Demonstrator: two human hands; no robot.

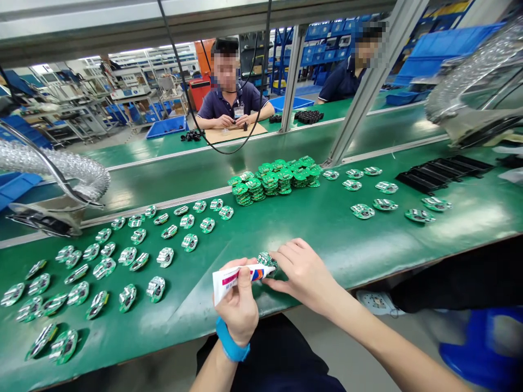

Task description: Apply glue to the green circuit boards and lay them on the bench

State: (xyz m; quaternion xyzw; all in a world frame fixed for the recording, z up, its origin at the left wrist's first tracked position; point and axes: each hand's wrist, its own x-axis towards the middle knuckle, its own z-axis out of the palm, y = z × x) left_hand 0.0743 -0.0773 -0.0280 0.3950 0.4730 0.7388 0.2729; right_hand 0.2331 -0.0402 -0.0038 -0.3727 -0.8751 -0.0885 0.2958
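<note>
Evidently, loose circuit boards (pixel 165 257) lie spread over the left of the green bench (pixel 327 234). Next along, the left hand (pixel 238 305), a blue band (pixel 231 340) at its wrist, is closed around a white tube (pixel 256 272), nozzle directed at a single board (pixel 265 258) near the bench's front edge; nozzle contact cannot be confirmed. Stacked boards (pixel 281 179) stand behind. The right hand (pixel 300 272) grips the single board's right side between thumb and fingers. Farther right, separate boards (pixel 385 204) lie near black trays (pixel 445 171).
</note>
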